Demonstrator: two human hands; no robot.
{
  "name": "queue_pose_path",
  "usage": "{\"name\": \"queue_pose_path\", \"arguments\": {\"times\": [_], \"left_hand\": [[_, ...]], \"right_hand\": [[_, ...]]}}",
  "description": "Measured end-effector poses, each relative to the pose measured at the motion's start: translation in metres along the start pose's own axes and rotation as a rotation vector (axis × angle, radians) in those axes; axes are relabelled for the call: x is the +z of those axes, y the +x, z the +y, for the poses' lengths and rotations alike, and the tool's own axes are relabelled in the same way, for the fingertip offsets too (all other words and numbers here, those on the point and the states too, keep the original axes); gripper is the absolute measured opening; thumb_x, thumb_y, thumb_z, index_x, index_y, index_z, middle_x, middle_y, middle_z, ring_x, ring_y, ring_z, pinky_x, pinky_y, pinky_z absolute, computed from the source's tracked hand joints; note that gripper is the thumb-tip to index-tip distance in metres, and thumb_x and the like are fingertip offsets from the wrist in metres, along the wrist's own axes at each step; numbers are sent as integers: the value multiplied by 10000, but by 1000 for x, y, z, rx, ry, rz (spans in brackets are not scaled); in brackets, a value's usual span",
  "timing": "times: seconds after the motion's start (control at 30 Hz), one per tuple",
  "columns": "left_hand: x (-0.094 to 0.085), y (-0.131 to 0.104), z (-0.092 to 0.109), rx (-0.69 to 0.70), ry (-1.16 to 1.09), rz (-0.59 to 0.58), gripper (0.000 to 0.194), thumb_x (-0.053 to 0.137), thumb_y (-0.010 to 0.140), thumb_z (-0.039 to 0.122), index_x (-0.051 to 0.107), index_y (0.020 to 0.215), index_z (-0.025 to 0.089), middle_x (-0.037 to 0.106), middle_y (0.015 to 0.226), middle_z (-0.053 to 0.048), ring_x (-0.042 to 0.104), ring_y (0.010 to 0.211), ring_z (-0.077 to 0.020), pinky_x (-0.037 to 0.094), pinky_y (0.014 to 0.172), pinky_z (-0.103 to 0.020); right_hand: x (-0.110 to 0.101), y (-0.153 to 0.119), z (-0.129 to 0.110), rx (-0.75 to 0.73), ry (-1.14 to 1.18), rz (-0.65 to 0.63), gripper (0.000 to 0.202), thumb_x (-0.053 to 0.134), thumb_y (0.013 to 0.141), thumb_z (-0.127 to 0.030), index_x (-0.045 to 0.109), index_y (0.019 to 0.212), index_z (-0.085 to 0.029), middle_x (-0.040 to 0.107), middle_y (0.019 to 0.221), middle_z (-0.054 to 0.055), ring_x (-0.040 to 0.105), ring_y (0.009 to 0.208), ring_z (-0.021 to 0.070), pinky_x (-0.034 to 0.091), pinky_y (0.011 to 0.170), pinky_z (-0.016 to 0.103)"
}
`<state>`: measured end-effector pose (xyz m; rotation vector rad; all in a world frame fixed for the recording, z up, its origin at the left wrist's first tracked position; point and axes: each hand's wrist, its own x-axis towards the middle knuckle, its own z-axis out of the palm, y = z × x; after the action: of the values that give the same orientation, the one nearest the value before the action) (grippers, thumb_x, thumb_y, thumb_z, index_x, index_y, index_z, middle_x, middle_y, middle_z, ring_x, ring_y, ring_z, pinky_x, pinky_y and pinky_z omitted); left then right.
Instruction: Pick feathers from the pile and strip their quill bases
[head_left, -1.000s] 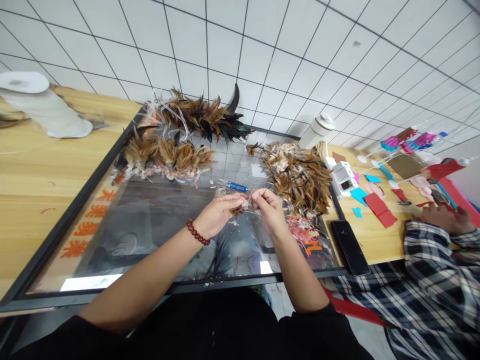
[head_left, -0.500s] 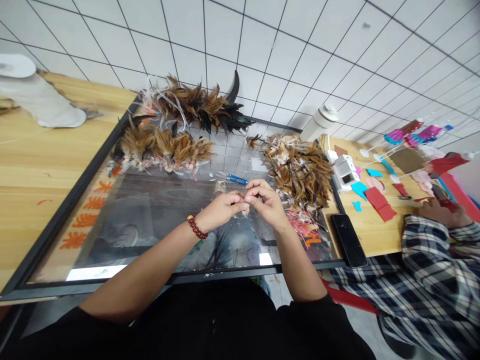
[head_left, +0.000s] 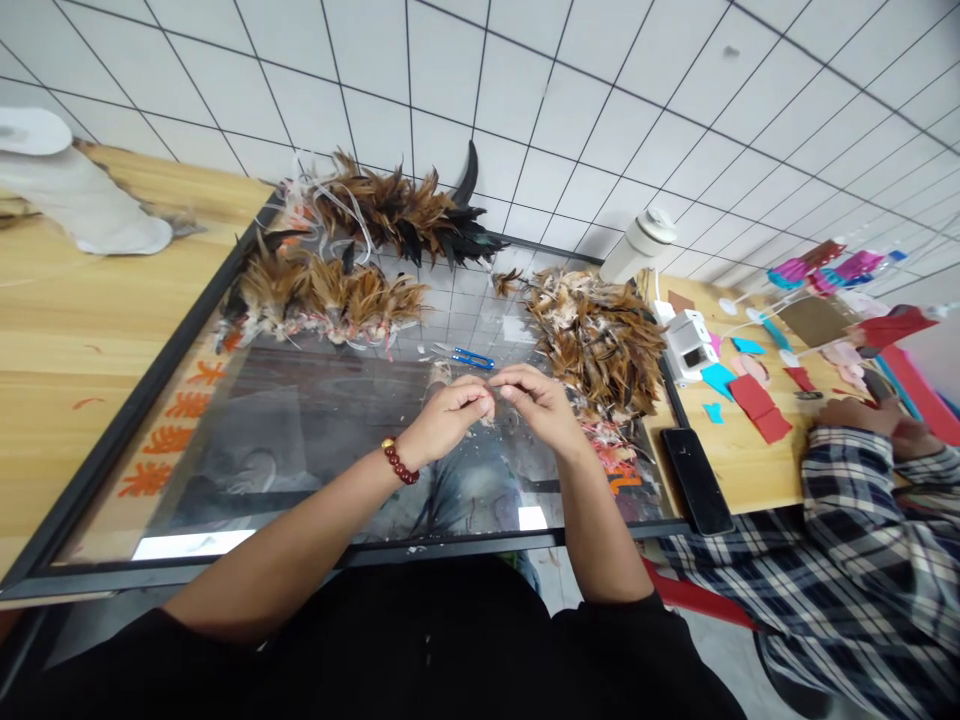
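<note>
My left hand (head_left: 448,418), with a red bead bracelet at the wrist, is closed in a pinch; a small pale and reddish bit shows at its fingertips, too small to name. Close to its right, my right hand (head_left: 538,405) has thumb and forefinger brought together, and what they hold, if anything, is hidden. Blue thread snips (head_left: 472,358) lie on the glass just beyond both hands. To the right is a large heap of brown feathers (head_left: 600,340). Bundles of brown feathers (head_left: 330,295) lie at the left, with a darker feather bunch (head_left: 412,215) behind them.
A black phone (head_left: 697,480) rests on the right frame edge. Behind it stand a white device (head_left: 688,345) and a white bottle (head_left: 641,245). Red and blue pieces (head_left: 759,405) lie near a person in a plaid sleeve (head_left: 847,490). A white roll (head_left: 90,190) is at far left.
My right hand has drawn slightly away from my left, and its thumb has come off the left fingertips. The neighbouring person's hands have shifted a little.
</note>
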<state>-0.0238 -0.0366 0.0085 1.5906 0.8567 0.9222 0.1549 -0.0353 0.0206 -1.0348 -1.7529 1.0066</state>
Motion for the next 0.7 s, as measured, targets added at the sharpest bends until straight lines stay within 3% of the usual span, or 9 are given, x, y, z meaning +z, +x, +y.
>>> {"name": "queue_pose_path", "arguments": {"times": [0.1,0.27,0.37,0.5,0.7], "left_hand": [[0,0,-2,-24,2,9,290,531,842,347,636,629,182,565,790,-42,527,857,-187,397,840,-295],[2,0,-6,-20,-9,17,280,562,829,349,663,631,178,586,832,-49,536,887,-190,393,862,-306],[4,0,-8,-75,-154,127,237,612,801,352,707,673,178,607,874,-56,544,899,-191,400,856,-314],[7,0,-7,-187,-464,309,163,763,653,326,736,668,166,621,928,-66,553,907,-192,427,804,-310],[6,0,2,-252,-606,363,151,809,574,271,751,650,154,616,958,-71,556,927,-183,440,796,-292]], "right_hand": [[4,-1,-3,-19,-4,-24,174,614,852,-358,712,955,-259,672,957,40,605,928,179,461,837,338],[11,-1,-6,-33,-143,23,212,559,882,-324,638,727,-202,606,759,10,570,776,146,447,783,298],[12,0,-6,-52,-186,64,212,538,891,-295,616,720,-197,597,755,9,565,773,141,444,771,284],[13,-1,-7,-93,-160,78,169,565,877,-300,629,752,-205,622,801,23,584,804,148,461,782,293],[18,-4,-9,-49,-124,166,171,718,748,-330,635,819,-198,623,771,8,563,710,131,478,698,273]]}}
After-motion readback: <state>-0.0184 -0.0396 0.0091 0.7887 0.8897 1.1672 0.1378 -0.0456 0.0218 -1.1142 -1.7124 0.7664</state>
